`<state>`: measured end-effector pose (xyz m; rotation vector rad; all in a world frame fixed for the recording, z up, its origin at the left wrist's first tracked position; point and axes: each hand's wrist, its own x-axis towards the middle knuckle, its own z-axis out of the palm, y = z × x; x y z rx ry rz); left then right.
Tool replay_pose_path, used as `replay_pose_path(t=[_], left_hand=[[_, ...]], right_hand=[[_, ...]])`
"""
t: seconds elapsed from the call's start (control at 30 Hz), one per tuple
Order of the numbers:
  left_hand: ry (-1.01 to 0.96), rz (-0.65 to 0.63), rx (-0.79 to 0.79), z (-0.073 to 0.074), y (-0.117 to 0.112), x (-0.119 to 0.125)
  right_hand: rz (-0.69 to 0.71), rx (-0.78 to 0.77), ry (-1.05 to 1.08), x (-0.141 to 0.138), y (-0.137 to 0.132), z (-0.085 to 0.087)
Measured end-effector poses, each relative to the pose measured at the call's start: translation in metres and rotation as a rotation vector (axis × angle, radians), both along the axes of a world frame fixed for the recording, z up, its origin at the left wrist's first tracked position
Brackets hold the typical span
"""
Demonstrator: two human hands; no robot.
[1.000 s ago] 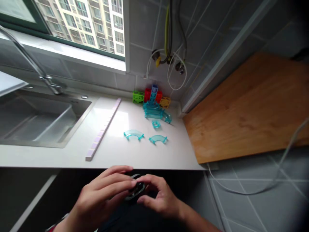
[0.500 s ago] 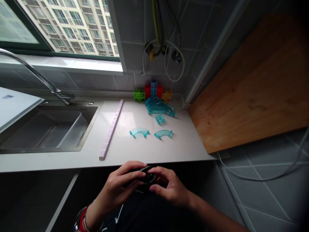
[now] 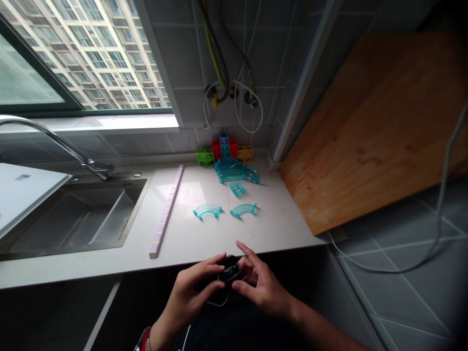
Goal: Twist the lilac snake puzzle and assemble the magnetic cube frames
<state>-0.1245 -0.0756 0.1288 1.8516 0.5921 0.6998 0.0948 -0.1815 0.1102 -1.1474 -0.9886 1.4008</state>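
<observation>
Just in front of the counter's edge, my left hand (image 3: 199, 282) grips a small black rounded object (image 3: 229, 273) between fingers and thumb. My right hand (image 3: 261, 285) is at the object's right side, its thumb and bent fingers against it and its index finger stretched up and away. The object looks glossy; its exact kind is unclear. On the counter beyond lie two curved clear-blue track pieces (image 3: 207, 210) and a small square blue piece (image 3: 237, 189). Behind them is a pile of clear-blue pieces (image 3: 234, 171).
Green (image 3: 205, 156), red and yellow blocks stand against the wall. A long pale-purple strip (image 3: 167, 209) lies left of the track pieces. Further left are a sink (image 3: 126, 239), a faucet (image 3: 54, 134) and a white panel (image 3: 29, 195). A wooden board (image 3: 373, 131) leans at the right.
My right index finger has lifted off the black object and stretched out, showing more of it. My view has tilted, so the counter appears lower.
</observation>
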Motion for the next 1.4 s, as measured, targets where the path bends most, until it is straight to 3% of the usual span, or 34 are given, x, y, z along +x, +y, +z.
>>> replay_pose_path(t=[0.1, 0.2, 0.33, 0.47, 0.63, 0.77, 0.93, 1.07, 1.13, 1.23, 1.4], left_hand=[[-0.009, 0.021, -0.102, -0.017, -0.006, 0.018], [-0.001, 0.031, -0.073, -0.031, -0.007, 0.041], [-0.027, -0.031, -0.076, -0.039, -0.005, 0.072], [0.072, -0.071, -0.003, -0.037, 0.001, 0.087], [0.171, -0.029, 0.082, -0.042, 0.02, 0.079], [0.21, 0.049, 0.171, -0.055, 0.041, 0.063], [0.24, 0.166, 0.329, -0.073, 0.067, 0.043], [0.323, 0.234, 0.53, -0.086, 0.093, 0.03], [0.379, 0.283, 0.6, -0.092, 0.109, 0.027], [0.418, 0.346, 0.623, -0.101, 0.136, 0.029], [0.462, 0.333, 0.641, -0.118, 0.174, 0.036]], right_hand=[[-0.017, -0.037, -0.064, 0.011, -0.001, -0.008], [-0.091, -0.034, -0.071, 0.018, -0.003, -0.02], [-0.17, -0.007, -0.213, 0.041, -0.003, -0.038], [-0.357, -0.003, -0.854, 0.111, 0.008, -0.059], [-0.41, -0.082, -1.078, 0.207, 0.031, -0.076], [-0.427, -0.094, -1.21, 0.232, 0.054, -0.084], [-0.486, -0.063, -1.328, 0.228, 0.083, -0.084], [-0.538, 0.008, -1.399, 0.202, 0.099, -0.072], [-0.463, 0.096, -1.412, 0.178, 0.107, -0.067], [-0.225, 0.249, -1.408, 0.135, 0.123, -0.063], [-0.063, 0.319, -1.433, 0.087, 0.149, -0.075]])
